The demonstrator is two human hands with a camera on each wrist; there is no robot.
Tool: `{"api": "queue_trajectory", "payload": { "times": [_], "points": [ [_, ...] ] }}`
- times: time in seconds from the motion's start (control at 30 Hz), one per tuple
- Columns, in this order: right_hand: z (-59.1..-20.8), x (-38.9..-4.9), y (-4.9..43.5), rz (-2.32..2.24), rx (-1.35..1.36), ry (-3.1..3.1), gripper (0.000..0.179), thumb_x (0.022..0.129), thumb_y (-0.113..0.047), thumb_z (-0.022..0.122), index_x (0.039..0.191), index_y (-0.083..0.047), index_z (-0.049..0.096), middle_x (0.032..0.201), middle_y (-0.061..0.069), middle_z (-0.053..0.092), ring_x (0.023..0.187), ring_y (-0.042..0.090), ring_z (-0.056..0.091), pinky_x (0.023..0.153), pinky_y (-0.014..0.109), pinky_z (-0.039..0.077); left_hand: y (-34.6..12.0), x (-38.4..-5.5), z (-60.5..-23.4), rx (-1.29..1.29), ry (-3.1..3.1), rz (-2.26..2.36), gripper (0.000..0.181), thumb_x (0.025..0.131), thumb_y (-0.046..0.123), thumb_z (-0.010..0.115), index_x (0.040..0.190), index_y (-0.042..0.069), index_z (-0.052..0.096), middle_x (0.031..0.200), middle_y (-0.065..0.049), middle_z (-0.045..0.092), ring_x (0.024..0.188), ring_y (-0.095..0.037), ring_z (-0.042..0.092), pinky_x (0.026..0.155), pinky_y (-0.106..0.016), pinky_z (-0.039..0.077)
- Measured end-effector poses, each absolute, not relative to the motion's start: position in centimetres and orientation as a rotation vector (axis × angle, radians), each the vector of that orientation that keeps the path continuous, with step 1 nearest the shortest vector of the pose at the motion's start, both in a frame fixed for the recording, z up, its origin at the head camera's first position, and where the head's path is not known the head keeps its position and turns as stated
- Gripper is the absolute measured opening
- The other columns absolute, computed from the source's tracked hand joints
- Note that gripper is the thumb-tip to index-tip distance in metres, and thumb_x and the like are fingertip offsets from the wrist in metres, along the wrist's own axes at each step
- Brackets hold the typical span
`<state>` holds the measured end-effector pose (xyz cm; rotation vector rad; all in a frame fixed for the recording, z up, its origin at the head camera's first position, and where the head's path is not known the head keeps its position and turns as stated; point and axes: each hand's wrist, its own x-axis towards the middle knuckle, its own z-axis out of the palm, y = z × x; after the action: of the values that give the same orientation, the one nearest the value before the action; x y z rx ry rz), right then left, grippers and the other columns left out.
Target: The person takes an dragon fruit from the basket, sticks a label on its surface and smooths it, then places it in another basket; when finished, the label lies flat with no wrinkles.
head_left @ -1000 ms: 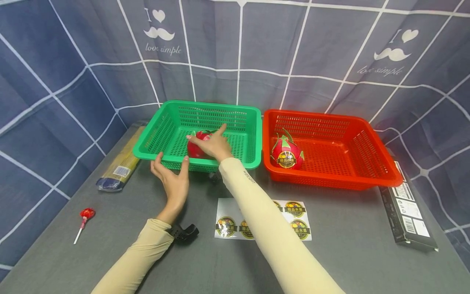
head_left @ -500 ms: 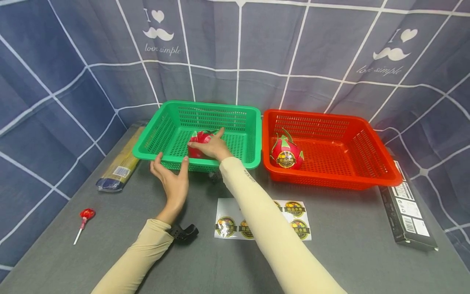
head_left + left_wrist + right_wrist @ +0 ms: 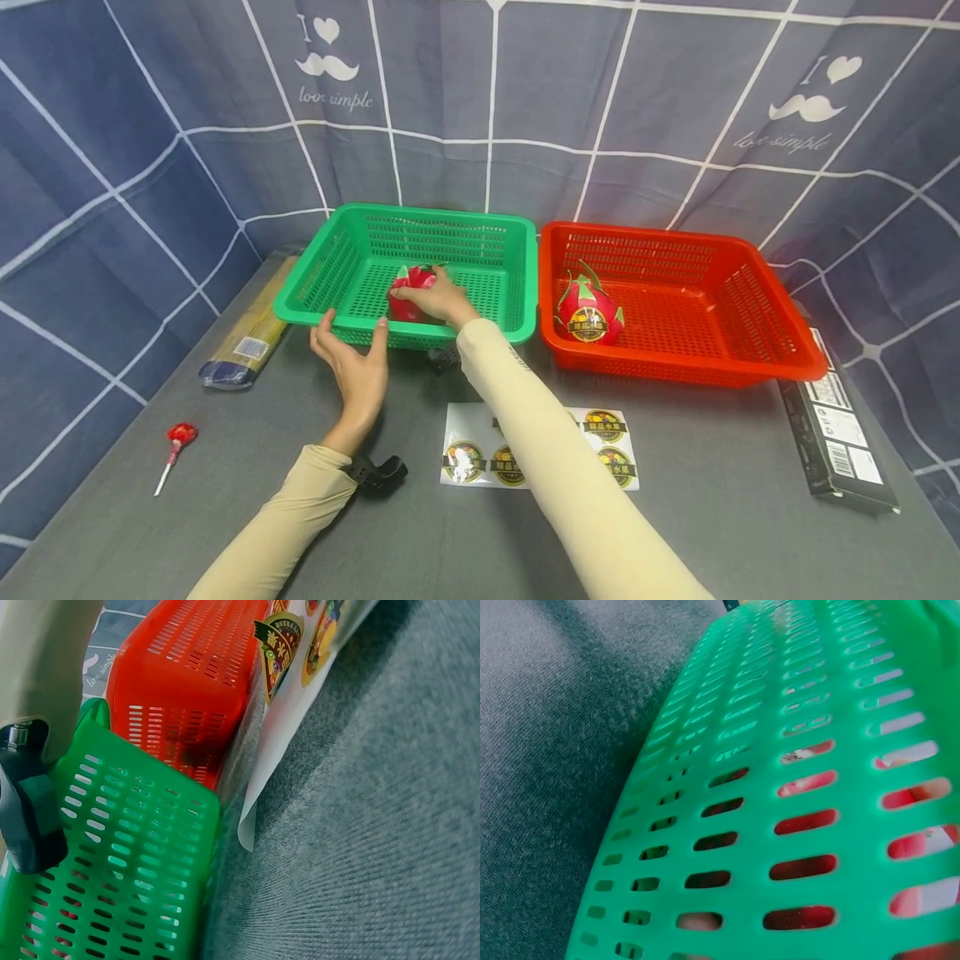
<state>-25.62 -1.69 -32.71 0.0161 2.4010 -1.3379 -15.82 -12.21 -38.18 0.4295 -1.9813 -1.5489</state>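
Observation:
Inside the green basket [image 3: 352,321], my right hand [image 3: 441,299] holds a red dragon fruit [image 3: 407,309], its thumb across the near side and its fingers over the far side. Through the basket's slots in the right wrist view, red skin of the dragon fruit [image 3: 804,868] shows. My left hand [image 3: 356,372] is at the basket's near rim, thumb and fingers spread wide, the fingertips by the rim. A second dragon fruit [image 3: 581,300], bearing a round gold-and-black sticker, sits at the left end of the red basket [image 3: 667,367].
A sheet of round stickers [image 3: 480,425] lies in front of the baskets, partly under my right forearm. On the left are a lollipop [image 3: 177,439] and a yellow packet [image 3: 255,333]. A black box [image 3: 840,429] lies at the right. A checked curtain [image 3: 555,83] hangs behind.
My right hand's spread fingers have closed in around the dragon fruit in the green basket. The left hand stays at the rim.

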Motion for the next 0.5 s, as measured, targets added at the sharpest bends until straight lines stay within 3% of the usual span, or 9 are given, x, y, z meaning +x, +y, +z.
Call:
{"api": "queue_trajectory", "payload": {
  "times": [0.5],
  "points": [
    [-32.88, -25.59, -1.16, -1.48, 0.052, 2.342, 0.079, 0.075, -0.045, 0.066, 0.136, -0.022, 0.023, 0.126, 0.012, 0.047, 0.11, 0.026, 0.05, 0.084, 0.039, 0.049, -12.22, -15.78, -38.18, 0.429, -1.972, -1.537, 0.071, 0.082, 0.038, 0.062, 0.136, 0.012, 0.022, 0.147, -0.01, 0.002, 0.139, -0.022, 0.006, 0.111, -0.043, 0.019]
  ]
}}
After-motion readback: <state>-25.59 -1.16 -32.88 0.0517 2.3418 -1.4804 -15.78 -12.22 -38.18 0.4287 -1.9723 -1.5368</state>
